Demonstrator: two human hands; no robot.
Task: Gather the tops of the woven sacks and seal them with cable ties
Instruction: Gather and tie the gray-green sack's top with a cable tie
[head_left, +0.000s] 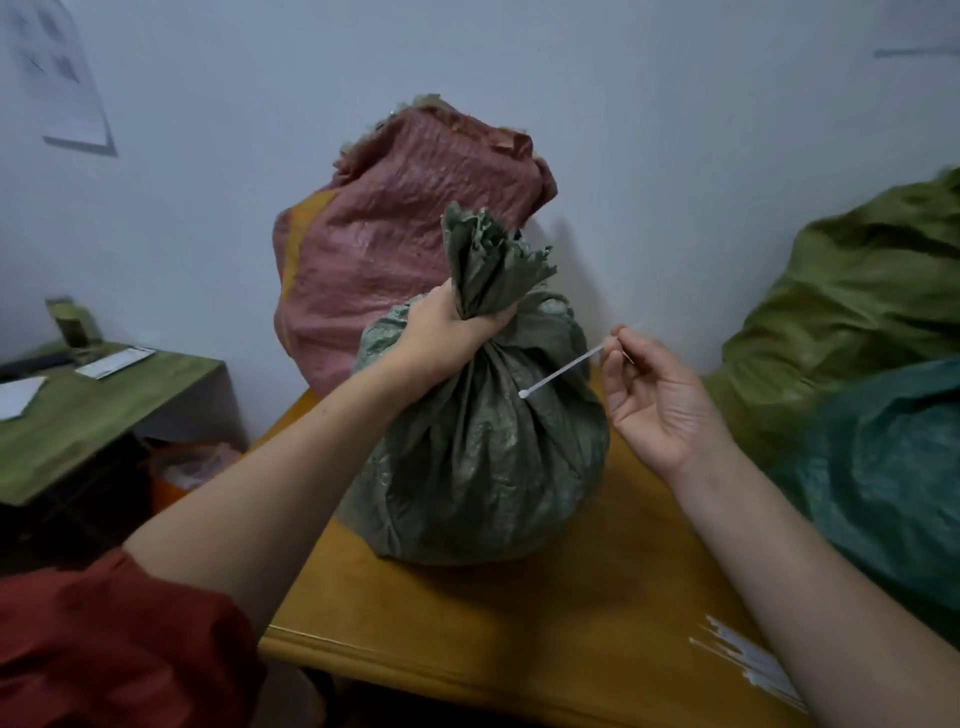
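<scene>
A grey-green woven sack (483, 467) stands on the yellow wooden table (519, 639). My left hand (447, 332) is clenched around its gathered neck, and the bunched top fans out above my fist. To the right of the sack, my right hand (654, 405) pinches a white cable tie (563, 370) between thumb and fingers. The tie's head end points down-left toward the sack, close to its shoulder. A pink woven sack (395, 249) stands behind, its top ungathered.
A pile of spare white cable ties (748, 660) lies at the table's front right, partly under my right forearm. Olive green (852, 312) and teal (893, 478) sacks fill the right side. A low green desk (93, 410) with papers stands at left. The wall is close behind.
</scene>
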